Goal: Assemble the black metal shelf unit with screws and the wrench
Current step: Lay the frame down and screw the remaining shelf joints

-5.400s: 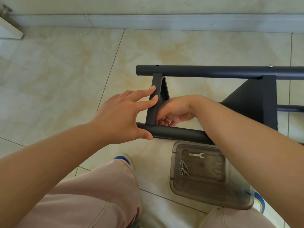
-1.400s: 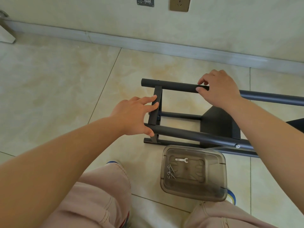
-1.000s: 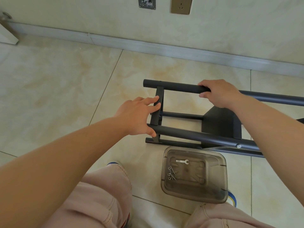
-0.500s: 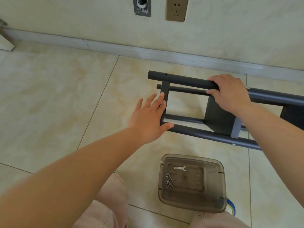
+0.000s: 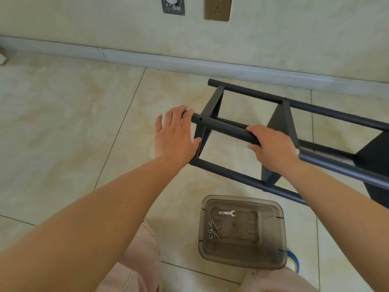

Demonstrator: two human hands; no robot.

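The black shelf frame (image 5: 280,131) lies on its side on the tiled floor (image 5: 63,123), close to the baseboard (image 5: 168,64) at the floor's far edge, and runs off toward the right. Four round tubes run its length, joined by flat black panels. The upper near tube (image 5: 223,126) shows a small screw hole near its left end.

The right hand (image 5: 271,148) grips this tube from above, fingers curled around it, just left of a panel. The left hand (image 5: 175,134) is flat and relaxed, fingers straight, its fingertips touching the tube's left end and its thumb against the end panel.

Nearer the person, on the floor below the frame, stands a smoky clear plastic bin (image 5: 273,258). Inside it, a small silver wrench (image 5: 227,212) lies toward the far side, and a few screws (image 5: 213,229) lie clustered by the left wall.

A roll of blue tape (image 5: 293,261) peeks out from behind the bin's near right corner. The person's knees, in pale pink trousers (image 5: 134,268), fill the near edge. On the wall above the baseboard sit a brass-coloured socket (image 5: 217,8) and a metal plate (image 5: 173,5) to its left.
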